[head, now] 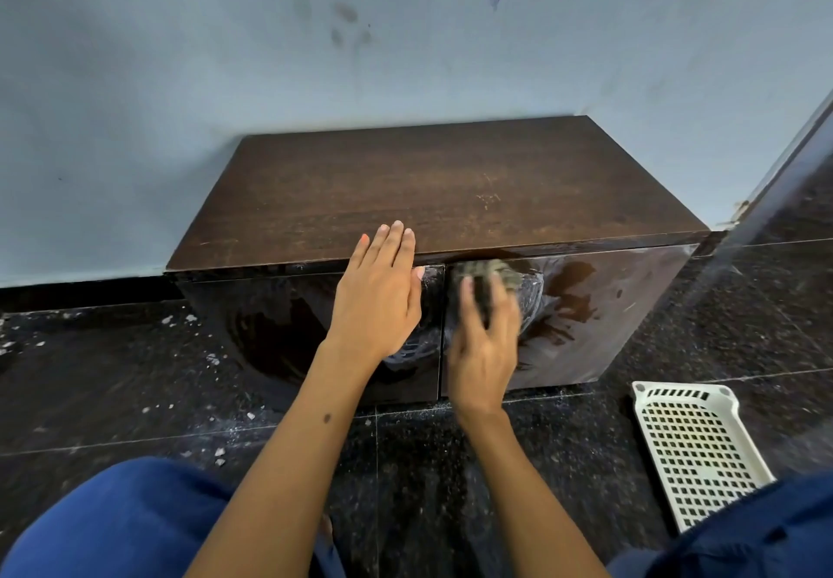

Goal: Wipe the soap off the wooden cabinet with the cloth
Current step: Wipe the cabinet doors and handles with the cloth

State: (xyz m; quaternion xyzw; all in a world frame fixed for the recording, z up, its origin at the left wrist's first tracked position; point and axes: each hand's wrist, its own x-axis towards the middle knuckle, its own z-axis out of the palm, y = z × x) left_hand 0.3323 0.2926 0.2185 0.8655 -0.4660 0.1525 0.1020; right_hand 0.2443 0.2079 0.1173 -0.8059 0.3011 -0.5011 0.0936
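Note:
A low dark wooden cabinet [432, 190] stands against the wall, its two glossy front doors facing me. Whitish soap streaks [536, 302] curve across the right door, and fainter ones show low on the left door. My left hand [378, 293] lies flat with straight fingers over the cabinet's top front edge, above the left door. My right hand [484, 343] is blurred and presses a dark greyish cloth [489, 273] against the upper left part of the right door, its fingers curled over the cloth.
A white perforated plastic basket [696, 451] lies on the black tiled floor at the right. Small pale debris bits [189, 320] are scattered on the floor at the left. My blue-clad knees [117, 523] fill the bottom corners. A pale blue wall rises behind the cabinet.

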